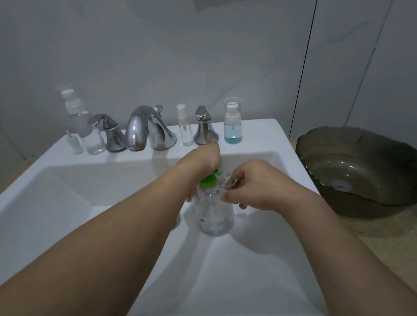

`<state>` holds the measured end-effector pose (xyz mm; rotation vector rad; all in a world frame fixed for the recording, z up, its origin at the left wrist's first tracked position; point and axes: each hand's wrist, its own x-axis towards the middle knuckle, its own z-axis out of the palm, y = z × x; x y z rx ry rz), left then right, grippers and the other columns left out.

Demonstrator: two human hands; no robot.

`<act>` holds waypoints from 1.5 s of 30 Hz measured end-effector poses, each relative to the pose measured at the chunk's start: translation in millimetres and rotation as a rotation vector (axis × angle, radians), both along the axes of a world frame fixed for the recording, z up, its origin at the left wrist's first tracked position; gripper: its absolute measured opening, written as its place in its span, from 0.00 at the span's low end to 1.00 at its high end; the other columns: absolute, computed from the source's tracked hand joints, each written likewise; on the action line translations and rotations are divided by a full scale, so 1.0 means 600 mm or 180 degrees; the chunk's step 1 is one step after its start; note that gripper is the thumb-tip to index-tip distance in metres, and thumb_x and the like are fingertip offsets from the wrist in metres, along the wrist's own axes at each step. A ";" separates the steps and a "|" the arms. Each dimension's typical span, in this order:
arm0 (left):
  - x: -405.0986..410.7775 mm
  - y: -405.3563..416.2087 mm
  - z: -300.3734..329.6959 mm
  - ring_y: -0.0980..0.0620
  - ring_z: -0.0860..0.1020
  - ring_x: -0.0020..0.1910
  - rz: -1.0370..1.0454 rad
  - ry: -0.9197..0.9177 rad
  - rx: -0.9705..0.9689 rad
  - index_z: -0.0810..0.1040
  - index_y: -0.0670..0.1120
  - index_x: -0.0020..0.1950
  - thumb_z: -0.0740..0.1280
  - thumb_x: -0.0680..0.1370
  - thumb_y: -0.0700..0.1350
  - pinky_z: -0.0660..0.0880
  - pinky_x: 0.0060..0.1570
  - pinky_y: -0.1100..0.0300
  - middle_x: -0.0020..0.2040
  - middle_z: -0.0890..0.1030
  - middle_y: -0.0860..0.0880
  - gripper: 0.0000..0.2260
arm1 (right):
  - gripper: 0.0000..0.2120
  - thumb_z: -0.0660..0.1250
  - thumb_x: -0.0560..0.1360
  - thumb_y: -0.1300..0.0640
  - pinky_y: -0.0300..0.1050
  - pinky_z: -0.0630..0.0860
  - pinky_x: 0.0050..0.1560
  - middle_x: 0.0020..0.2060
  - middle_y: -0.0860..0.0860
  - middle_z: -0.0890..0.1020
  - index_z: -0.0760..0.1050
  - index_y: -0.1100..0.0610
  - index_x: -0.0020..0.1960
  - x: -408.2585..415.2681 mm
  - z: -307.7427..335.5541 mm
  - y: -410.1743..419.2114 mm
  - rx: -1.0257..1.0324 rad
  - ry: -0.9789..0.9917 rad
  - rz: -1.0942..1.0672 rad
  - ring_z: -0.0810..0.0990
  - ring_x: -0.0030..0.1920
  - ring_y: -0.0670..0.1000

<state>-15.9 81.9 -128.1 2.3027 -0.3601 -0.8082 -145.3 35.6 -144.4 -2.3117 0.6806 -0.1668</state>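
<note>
Over the basin of a white ceramic sink, right of its middle, a clear plastic bottle with faint printing is held upright. Its round green cap shows between the two hands. The left hand curls round the bottle's shoulder from the left and grips it. The right hand pinches a small clear piece just beside the cap, with its lower fingertips touching the bottle.

On the far ledge stand a curved chrome faucet and a pump bottle of blue liquid. A brown glass bowl sits to the right, apart from the sink.
</note>
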 end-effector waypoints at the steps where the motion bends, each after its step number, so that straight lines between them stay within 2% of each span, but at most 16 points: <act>1: 0.000 0.003 0.003 0.33 0.72 0.68 -0.0103 -0.0047 0.0041 0.69 0.38 0.74 0.43 0.84 0.57 0.68 0.69 0.39 0.71 0.72 0.34 0.30 | 0.06 0.74 0.68 0.53 0.44 0.78 0.35 0.30 0.52 0.83 0.80 0.54 0.38 0.000 0.000 0.000 0.0000 -0.0017 -0.0005 0.82 0.31 0.49; 4: -0.001 0.013 0.017 0.30 0.78 0.56 -0.0229 0.0199 0.0358 0.71 0.39 0.69 0.44 0.81 0.67 0.74 0.58 0.35 0.60 0.78 0.34 0.36 | 0.06 0.74 0.68 0.52 0.48 0.80 0.38 0.32 0.51 0.83 0.80 0.54 0.39 -0.002 0.004 0.001 0.0043 -0.0141 -0.0061 0.84 0.34 0.50; 7: 0.009 0.015 0.028 0.34 0.77 0.46 -0.0316 0.0422 0.0446 0.70 0.39 0.66 0.46 0.80 0.70 0.73 0.50 0.34 0.52 0.79 0.36 0.36 | 0.04 0.74 0.68 0.53 0.47 0.80 0.36 0.32 0.48 0.82 0.80 0.53 0.40 -0.005 0.009 0.002 0.0056 -0.0307 -0.0096 0.83 0.32 0.49; 10: 0.013 0.014 0.036 0.35 0.77 0.43 -0.0348 0.0521 0.0407 0.70 0.40 0.64 0.48 0.80 0.68 0.74 0.42 0.35 0.49 0.79 0.36 0.34 | 0.05 0.75 0.68 0.53 0.42 0.76 0.33 0.30 0.47 0.80 0.79 0.53 0.38 -0.006 0.011 0.004 0.0038 -0.0368 -0.0107 0.81 0.30 0.47; 12: 0.011 0.016 0.034 0.33 0.77 0.48 -0.0420 0.0558 0.0457 0.68 0.42 0.67 0.48 0.80 0.68 0.74 0.39 0.35 0.54 0.78 0.36 0.32 | 0.05 0.75 0.69 0.53 0.42 0.77 0.33 0.31 0.46 0.81 0.80 0.53 0.41 -0.006 0.012 0.004 0.0049 -0.0339 -0.0093 0.81 0.30 0.46; 15: 0.007 0.013 0.024 0.29 0.77 0.55 -0.0550 0.0399 0.0561 0.71 0.39 0.65 0.50 0.81 0.60 0.76 0.44 0.33 0.59 0.78 0.35 0.28 | 0.06 0.74 0.69 0.53 0.45 0.79 0.35 0.32 0.48 0.82 0.81 0.55 0.41 -0.005 0.011 0.002 0.0003 -0.0263 -0.0068 0.83 0.32 0.48; 17: 0.002 0.013 0.018 0.34 0.78 0.55 -0.0574 0.0008 0.0456 0.73 0.38 0.61 0.50 0.83 0.51 0.77 0.50 0.39 0.61 0.78 0.36 0.20 | 0.07 0.74 0.69 0.52 0.45 0.78 0.35 0.32 0.51 0.83 0.80 0.56 0.40 -0.001 0.005 0.000 -0.0061 -0.0132 -0.0081 0.83 0.33 0.49; 19: -0.001 0.004 0.009 0.36 0.76 0.62 -0.0530 -0.0260 0.0279 0.72 0.37 0.67 0.49 0.85 0.43 0.73 0.61 0.45 0.67 0.75 0.35 0.18 | 0.07 0.73 0.69 0.52 0.44 0.78 0.35 0.32 0.52 0.83 0.79 0.56 0.38 0.001 0.000 -0.003 -0.0136 0.0012 -0.0084 0.84 0.33 0.49; 21: -0.006 0.002 0.009 0.37 0.71 0.70 -0.0472 -0.0339 0.0223 0.66 0.34 0.74 0.48 0.86 0.39 0.68 0.68 0.47 0.72 0.71 0.35 0.19 | 0.07 0.74 0.68 0.52 0.45 0.80 0.37 0.32 0.51 0.83 0.80 0.55 0.38 0.003 -0.002 -0.006 -0.0161 0.0065 -0.0095 0.84 0.33 0.48; 25: 0.004 -0.007 -0.001 0.37 0.68 0.73 -0.0520 -0.0455 0.0151 0.60 0.36 0.78 0.44 0.87 0.42 0.63 0.73 0.47 0.75 0.68 0.37 0.22 | 0.06 0.73 0.68 0.53 0.48 0.81 0.39 0.31 0.52 0.84 0.80 0.55 0.37 0.005 -0.004 -0.006 -0.0153 0.0013 -0.0059 0.84 0.33 0.48; 28: 0.003 -0.009 -0.003 0.37 0.67 0.74 -0.0443 -0.0398 0.0127 0.64 0.36 0.77 0.41 0.87 0.51 0.61 0.75 0.45 0.75 0.68 0.36 0.27 | 0.05 0.73 0.69 0.53 0.47 0.82 0.39 0.32 0.51 0.84 0.81 0.54 0.38 0.004 -0.004 -0.005 -0.0118 -0.0030 -0.0024 0.83 0.32 0.47; 30: 0.002 -0.003 0.004 0.34 0.70 0.71 -0.0365 -0.0241 0.0188 0.67 0.36 0.74 0.42 0.85 0.60 0.64 0.72 0.40 0.72 0.70 0.34 0.33 | 0.05 0.73 0.69 0.53 0.48 0.82 0.39 0.32 0.51 0.84 0.81 0.54 0.39 0.001 -0.001 -0.005 -0.0116 -0.0093 -0.0044 0.83 0.33 0.48; 33: 0.005 0.005 0.020 0.28 0.73 0.64 -0.0299 0.0169 0.0498 0.67 0.39 0.71 0.44 0.79 0.69 0.70 0.61 0.31 0.66 0.75 0.33 0.38 | 0.06 0.74 0.68 0.53 0.51 0.81 0.39 0.33 0.52 0.84 0.81 0.56 0.41 -0.003 0.003 -0.005 -0.0038 -0.0310 -0.0122 0.84 0.34 0.51; 39: 0.014 0.001 0.033 0.26 0.71 0.67 -0.0346 0.0488 0.0634 0.63 0.40 0.76 0.44 0.78 0.70 0.66 0.59 0.24 0.67 0.74 0.32 0.40 | 0.06 0.74 0.67 0.54 0.51 0.81 0.40 0.34 0.52 0.84 0.81 0.56 0.41 -0.006 0.004 -0.004 -0.0005 -0.0402 -0.0153 0.84 0.34 0.51; 43: 0.009 0.001 0.017 0.29 0.76 0.60 -0.0314 0.0253 0.0438 0.68 0.41 0.69 0.44 0.80 0.67 0.73 0.54 0.33 0.62 0.77 0.35 0.34 | 0.08 0.75 0.68 0.53 0.47 0.80 0.39 0.34 0.52 0.84 0.81 0.57 0.42 -0.002 0.000 -0.005 0.0141 -0.0269 -0.0095 0.83 0.31 0.47; 45: 0.009 -0.001 0.002 0.33 0.75 0.63 -0.0257 -0.0076 0.0124 0.69 0.40 0.71 0.44 0.83 0.62 0.72 0.63 0.37 0.66 0.76 0.35 0.31 | 0.09 0.75 0.68 0.52 0.45 0.79 0.37 0.32 0.52 0.84 0.81 0.58 0.40 0.002 -0.004 -0.004 0.0122 -0.0126 -0.0050 0.83 0.31 0.48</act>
